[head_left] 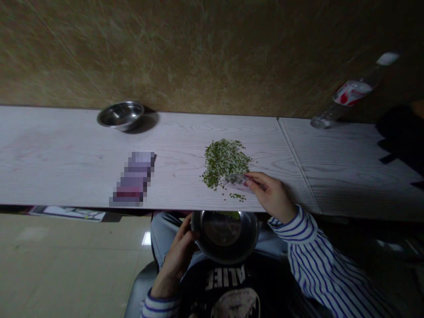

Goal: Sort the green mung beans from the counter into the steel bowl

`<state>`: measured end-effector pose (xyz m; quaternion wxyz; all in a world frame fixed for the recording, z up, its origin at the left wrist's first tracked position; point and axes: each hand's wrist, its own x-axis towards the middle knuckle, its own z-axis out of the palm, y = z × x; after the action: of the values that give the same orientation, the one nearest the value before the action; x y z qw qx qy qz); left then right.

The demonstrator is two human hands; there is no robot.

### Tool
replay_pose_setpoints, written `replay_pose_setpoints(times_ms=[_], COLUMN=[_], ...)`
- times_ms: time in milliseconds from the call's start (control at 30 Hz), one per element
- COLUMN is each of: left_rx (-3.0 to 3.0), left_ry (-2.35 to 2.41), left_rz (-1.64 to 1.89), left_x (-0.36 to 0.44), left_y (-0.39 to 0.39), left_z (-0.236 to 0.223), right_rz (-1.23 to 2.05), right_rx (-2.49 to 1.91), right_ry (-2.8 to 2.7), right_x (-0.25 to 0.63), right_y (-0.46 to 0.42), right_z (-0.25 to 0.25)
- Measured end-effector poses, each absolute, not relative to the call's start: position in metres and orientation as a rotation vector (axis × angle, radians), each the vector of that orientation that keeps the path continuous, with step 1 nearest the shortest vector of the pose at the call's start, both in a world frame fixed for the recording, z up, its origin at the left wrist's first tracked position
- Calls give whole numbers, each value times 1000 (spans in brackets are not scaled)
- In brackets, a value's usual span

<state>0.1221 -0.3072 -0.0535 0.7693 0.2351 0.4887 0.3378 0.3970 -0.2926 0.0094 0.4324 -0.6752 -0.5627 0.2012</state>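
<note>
Small green beans, which look like mung beans, lie spread on the white wood-grain table, with a smaller patch nearer the front edge. My right hand pinches a thin clear plastic piece against the near side of the beans; its exact kind is hard to make out. Below the table's front edge, my left hand grips the left rim of a steel bowl over my lap. Some green beans show in the bowl at its far side, partly hidden by the table edge.
A second steel bowl stands at the back left by the wall. A blurred-out flat object, perhaps a phone, lies left of the beans. A clear plastic bottle stands at the back right, and something dark rests at the far right.
</note>
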Motion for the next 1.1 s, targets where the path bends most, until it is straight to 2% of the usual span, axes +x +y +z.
replay_pose_setpoints(times_ms=[533, 867, 1100], left_rx=[522, 520, 498], left_ry=[1046, 1043, 1057], left_rz=[755, 727, 716], left_x=[120, 124, 131], left_y=[-307, -308, -312], left_z=[-52, -53, -59], right_rz=[582, 628, 537], right_rx=[-1680, -1651, -1754], right_ry=[-1486, -1375, -1174], right_x=[401, 402, 412], right_y=[-294, -304, -329], right_z=[16, 5, -2])
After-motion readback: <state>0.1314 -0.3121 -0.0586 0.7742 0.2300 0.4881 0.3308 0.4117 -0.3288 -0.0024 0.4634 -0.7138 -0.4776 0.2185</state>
